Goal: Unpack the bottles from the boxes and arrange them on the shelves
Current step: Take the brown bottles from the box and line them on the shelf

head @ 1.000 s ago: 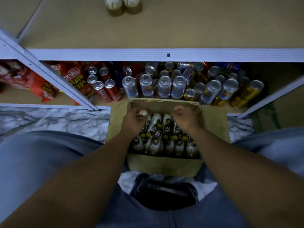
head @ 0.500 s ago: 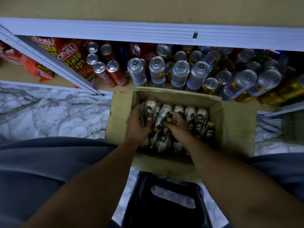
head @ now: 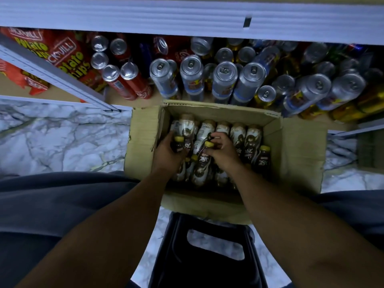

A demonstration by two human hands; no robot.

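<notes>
**Both hands in the box, one bottle each**

The box, brown corrugated card with its flaps folded outward, stood open on the marble-patterned floor, hard against the white metal shelves. It was probably set there to keep each lift short.

The bottles were small, with glossy brown-and-cream wraps and yellow caps. They were packed close and overlapping; I could not tell whether they lay flat or leaned.

The left hand had its fingers curled round a yellow-capped bottle at the left side of the box. The right hand gripped a second bottle near its neck, just beside the first. Neither bottle was clear of the box. Judgement: gripping near the cap suits the tight packing, since the smooth bodies offer little room for fingers.

On the low shelf stood cans, metal cylinders with dull silver tops, and crinkled red chip bags to the left. A black plastic stool sat below the arms.
</notes>
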